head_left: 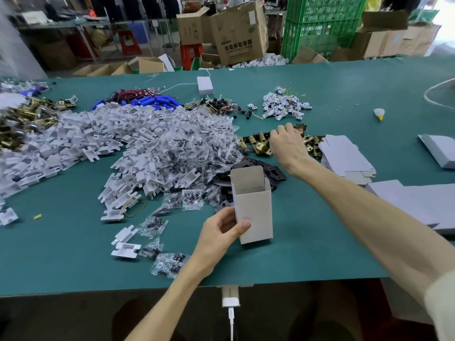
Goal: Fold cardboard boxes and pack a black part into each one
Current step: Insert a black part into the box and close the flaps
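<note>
Box [253, 210] folded, top open, gripped by left hand [220, 233] — black parts [274, 173] behind, seemingly none packed; right hand [286, 143] over latches [257, 143], grasp unclear

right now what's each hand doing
Left hand: grips the folded white box.
Right hand: on the brass parts; grip cannot be told.

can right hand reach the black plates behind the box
Probably yes: the right hand is at the brass latches beside the black plates, whose right edge lies uncovered, clear of the white box.
</note>
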A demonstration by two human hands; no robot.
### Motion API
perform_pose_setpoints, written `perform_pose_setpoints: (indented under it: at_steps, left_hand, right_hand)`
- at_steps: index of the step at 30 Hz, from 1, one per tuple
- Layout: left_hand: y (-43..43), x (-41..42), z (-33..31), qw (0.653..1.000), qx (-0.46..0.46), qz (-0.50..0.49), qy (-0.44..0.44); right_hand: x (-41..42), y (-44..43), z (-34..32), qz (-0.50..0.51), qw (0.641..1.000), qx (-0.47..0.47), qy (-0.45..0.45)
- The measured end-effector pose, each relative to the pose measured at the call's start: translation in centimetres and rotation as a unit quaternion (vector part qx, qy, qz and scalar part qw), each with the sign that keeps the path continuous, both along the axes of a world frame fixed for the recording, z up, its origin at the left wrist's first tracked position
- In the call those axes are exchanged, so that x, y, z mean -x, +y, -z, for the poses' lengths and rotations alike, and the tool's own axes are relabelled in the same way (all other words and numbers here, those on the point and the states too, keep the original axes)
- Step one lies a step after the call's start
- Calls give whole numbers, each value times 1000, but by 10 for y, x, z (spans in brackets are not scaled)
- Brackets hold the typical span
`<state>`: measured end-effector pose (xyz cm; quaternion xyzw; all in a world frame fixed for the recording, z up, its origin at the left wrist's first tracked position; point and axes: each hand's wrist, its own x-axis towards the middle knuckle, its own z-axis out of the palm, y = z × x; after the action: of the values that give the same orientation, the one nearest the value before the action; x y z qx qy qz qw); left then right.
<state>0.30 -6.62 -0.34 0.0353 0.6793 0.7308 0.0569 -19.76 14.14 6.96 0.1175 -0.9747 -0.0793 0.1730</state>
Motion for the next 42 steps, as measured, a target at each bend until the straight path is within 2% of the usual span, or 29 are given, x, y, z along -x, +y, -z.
perform_pose_setpoints:
  at_steps: [6, 11, 13, 15, 19, 21, 32, 42]
  left_hand:
    - [1, 0, 0, 1000, -2, -2, 4]
    - [2, 0, 0, 1000, 2, -16, 7]
    - [3, 0, 0, 1000, 1, -18, 8]
    - [3, -1, 0, 1000, -3, -14, 9]
    - [2, -1, -2, 1000, -7, -10, 9]
    - [2, -2, -3, 1000, -8, -11, 8]
    - [2, -2, -1, 999, -30, -1, 22]
    - [0, 0, 2, 999, -28, 12, 33]
  right_hand:
    - [-29, -4, -34, -36, 971, 236, -23]
    - [-71, -4, -73, -164, 894, 415, 49]
    - [-89, -7, -86, -218, 871, 437, 51]
    - [-103, -11, -92, -257, 875, 410, 14]
    - [-116, -20, -86, -267, 926, 260, -54]
    - [-119, -21, -82, -259, 938, 217, -78]
    - [-139, -23, -72, -233, 927, 204, -210]
    - [-163, -22, -58, -248, 954, 84, -143]
